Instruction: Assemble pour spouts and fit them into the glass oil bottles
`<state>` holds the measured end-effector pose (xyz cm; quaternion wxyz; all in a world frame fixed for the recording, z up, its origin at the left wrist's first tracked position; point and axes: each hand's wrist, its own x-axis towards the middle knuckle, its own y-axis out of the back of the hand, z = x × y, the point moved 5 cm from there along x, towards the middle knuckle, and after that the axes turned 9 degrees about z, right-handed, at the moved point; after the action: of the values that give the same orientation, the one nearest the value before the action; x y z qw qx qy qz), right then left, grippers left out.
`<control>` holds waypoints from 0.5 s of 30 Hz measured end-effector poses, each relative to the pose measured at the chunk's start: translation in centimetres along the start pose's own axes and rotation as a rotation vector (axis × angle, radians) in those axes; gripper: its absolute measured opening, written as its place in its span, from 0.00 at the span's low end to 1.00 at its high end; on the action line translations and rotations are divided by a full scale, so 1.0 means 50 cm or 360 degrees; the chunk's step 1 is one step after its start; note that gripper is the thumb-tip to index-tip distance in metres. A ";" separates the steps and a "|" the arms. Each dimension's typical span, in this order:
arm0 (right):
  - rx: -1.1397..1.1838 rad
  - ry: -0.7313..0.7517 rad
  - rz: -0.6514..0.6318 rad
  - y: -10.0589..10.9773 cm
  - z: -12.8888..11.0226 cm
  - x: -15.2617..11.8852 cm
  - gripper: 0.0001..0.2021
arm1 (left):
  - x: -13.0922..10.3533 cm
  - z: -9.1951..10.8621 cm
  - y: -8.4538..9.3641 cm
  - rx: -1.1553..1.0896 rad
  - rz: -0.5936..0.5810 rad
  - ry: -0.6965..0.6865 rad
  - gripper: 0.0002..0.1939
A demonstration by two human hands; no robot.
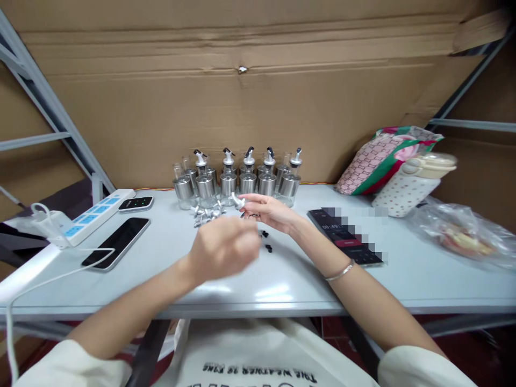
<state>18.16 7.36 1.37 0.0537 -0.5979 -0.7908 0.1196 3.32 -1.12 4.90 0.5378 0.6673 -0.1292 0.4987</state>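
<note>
White plastic forms the power strip (94,217) at the table's far left, with a dark-screened phone (116,242) beside it. Further right, loose silvery spouts (203,215) lie heaped before rows of glass-and-steel bottles (205,186), several already topped with black-tipped pourers (228,157). The left hand (226,247) is in front of the heap, fingers curled in; whether it grips anything cannot be told. The right hand (274,212), just beyond, pinches a silver spout (237,202) between its fingertips, above the table and just right of the heap. Small black parts (269,248) lie near both hands.

This looks like fine fingertip work. It should go best with the spout's body pinched steadily, its end left free for the left fingers, and both hands low so that a slip drops nothing far. The black parts look easily swept aside, so wrists should stay clear of them.

Motion blur smears the left hand, which may cover some of the heap. The rear bottles are mostly hidden; pixel blocks mask part of the right-hand phone (334,226).
</note>
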 end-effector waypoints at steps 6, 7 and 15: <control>-0.0119 0.0149 -0.0096 -0.023 -0.014 -0.013 0.17 | 0.023 -0.075 -0.049 -0.0100 0.0143 0.0176 0.19; -0.0186 0.0176 -0.0117 -0.026 -0.012 -0.013 0.17 | 0.017 -0.079 -0.055 -0.0124 0.0140 0.0151 0.20; -0.0695 0.0225 -0.0291 -0.012 -0.015 -0.019 0.11 | -0.009 -0.088 -0.075 -0.0191 0.0038 0.0050 0.15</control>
<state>18.06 6.38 2.31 -0.0110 -0.5283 -0.8429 -0.1015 3.44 3.92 2.00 0.5730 0.6243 -0.1583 0.5068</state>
